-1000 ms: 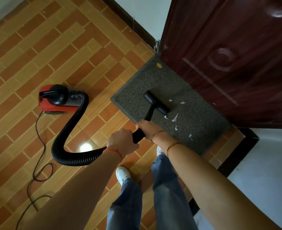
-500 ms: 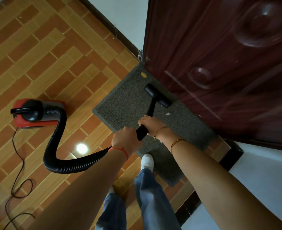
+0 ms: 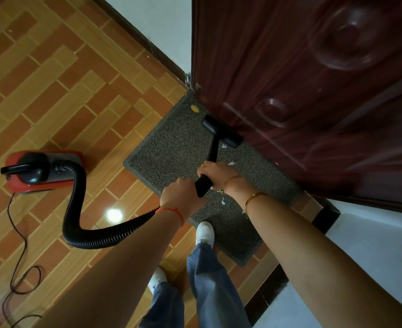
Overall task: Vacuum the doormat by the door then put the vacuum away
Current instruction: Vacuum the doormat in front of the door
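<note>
Over on the left, a thin black power cord loops across the brick-patterned tile floor and runs up to the red and black vacuum canister, which sits on the tiles well apart from the mat. A ribbed black hose leaves the canister's front, arches up, dips down toward the floor and climbs again to the person's left hand. That hand, with a red string at the wrist, is curled around the hose end where it meets the wand. Just to its right, the right hand, wearing gold bracelets, grips the black wand further up, fingers wrapped over the top. The wand slants away from the person to the black floor nozzle, which rests flat on the far edge of the grey doormat, touching or almost touching the bottom of the dark red door. A small yellow spot sits on the mat's far corner. A few white scraps lie on the mat beside the wand and near the right wrist. One white shoe stands on the mat's near edge, the other on the tiles. To the right, a white wall with a dark skirting meets the floor.
</note>
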Available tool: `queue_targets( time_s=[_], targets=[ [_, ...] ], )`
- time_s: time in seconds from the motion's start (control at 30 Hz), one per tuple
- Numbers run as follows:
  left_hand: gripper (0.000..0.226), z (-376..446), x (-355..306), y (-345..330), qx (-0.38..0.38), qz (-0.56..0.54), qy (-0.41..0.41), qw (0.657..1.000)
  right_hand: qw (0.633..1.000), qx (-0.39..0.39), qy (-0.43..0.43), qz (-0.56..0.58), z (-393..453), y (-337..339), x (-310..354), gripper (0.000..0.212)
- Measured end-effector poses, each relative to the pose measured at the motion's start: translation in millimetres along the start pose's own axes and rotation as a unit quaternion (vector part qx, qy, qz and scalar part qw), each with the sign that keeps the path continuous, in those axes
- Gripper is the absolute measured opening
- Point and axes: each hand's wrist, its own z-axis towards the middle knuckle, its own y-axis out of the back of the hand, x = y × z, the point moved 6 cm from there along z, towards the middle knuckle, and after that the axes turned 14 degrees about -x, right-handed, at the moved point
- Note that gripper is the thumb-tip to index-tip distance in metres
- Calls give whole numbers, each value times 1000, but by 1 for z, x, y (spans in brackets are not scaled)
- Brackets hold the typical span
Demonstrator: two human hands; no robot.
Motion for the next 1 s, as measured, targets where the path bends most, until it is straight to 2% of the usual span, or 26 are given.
queue_targets(
  time_s=[0.2,0.43,0.83,1.0],
  targets=[
    [18,-29,28,-6,15,27,-10,999,1000,-11,-1,13,-14,-19,39,19],
    [11,-79,82,-10,21,51,0,998,1000,-9,-4,19,-30,-49,109,21],
    [20,-171,182,-31,30,107,-24,993,999,-16,-8,49,-60,-112,235,17],
    [20,-193,202,-34,31,125,-22,991,998,-11,-10,64,-70,-123,262,17]
  ],
)
